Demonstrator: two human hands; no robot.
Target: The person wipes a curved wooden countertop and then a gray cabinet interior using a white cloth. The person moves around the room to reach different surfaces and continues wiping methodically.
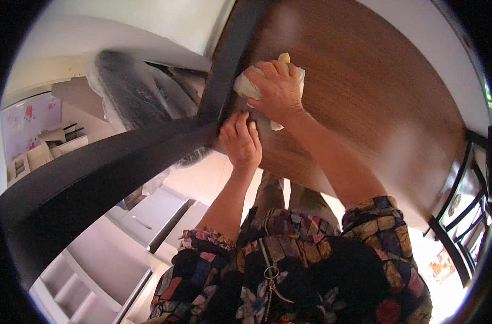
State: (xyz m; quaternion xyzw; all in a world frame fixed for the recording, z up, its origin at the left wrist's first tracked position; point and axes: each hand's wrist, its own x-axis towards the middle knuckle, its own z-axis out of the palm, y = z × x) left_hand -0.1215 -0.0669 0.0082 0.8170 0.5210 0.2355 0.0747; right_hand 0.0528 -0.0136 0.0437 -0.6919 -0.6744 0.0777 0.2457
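A brown wood-grain panel (363, 105) spreads out before me, with a dark post and a dark rail (120, 158) meeting at its left corner. My right hand (277, 91) presses down on a crumpled whitish cloth (246, 86) against the panel, near the post (233, 52). A small yellow piece (284, 57) pokes out beyond the fingers; whether it belongs to the cloth I cannot tell. Below and left of it, my left hand (242, 139) rests with bent fingers at the corner where the rail meets the panel, and nothing shows in its grasp.
Something dark wrapped in clear plastic (144, 89) stands beyond the rail at the left. Pale furniture with open compartments (80, 287) and a light-topped box or cabinet (148, 216) lie lower left. Black metal bars (452, 239) border the panel's right end. A pale wall rises behind.
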